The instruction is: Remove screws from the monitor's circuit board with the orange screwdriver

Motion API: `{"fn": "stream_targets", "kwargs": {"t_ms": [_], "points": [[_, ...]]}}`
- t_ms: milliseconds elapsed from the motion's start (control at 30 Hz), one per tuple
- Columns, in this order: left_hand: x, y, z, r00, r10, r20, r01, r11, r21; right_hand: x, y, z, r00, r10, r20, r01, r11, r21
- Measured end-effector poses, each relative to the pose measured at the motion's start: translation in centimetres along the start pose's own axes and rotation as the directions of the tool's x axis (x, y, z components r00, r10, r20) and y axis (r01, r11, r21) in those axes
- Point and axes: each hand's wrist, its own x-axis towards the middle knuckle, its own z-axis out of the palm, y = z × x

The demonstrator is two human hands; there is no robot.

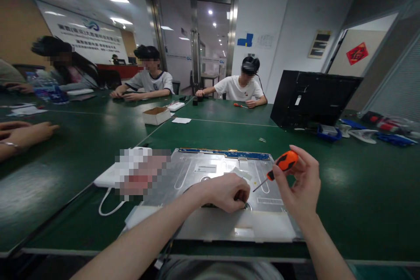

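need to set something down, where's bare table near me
Bare green tabletop stretches right of your right hand, short of the monitor; another lies between the white device and a co-worker's hand. Crowded: the metal panel around your left hand.

An orange-black screwdriver [284,163] slants above the silver panel [194,171].

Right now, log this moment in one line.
Right hand: holding orange-black screwdriver | Left hand: fingers curled over metal panel, grip hidden | Blue circuit strip: along panel's far edge
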Motion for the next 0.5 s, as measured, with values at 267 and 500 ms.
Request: {"fn": "stream_targets", "kwargs": {"t_ms": [267, 500], "points": [[-0.1, 0.1, 0.1, 1.0, 0.014, -0.011, -0.015, 0.999, -0.051, -0.8, 0.7, 0.5, 0.99, 0.097, 0.107, -0.111, 0.985, 0.132], [0.1, 0.3, 0.3, 0.999, 0.027, -0.035, -0.029, 0.998, -0.051, -1.5, 1.5, 1.6, 0.987, 0.03, 0.158, -0.046, 0.994, 0.097]]}}
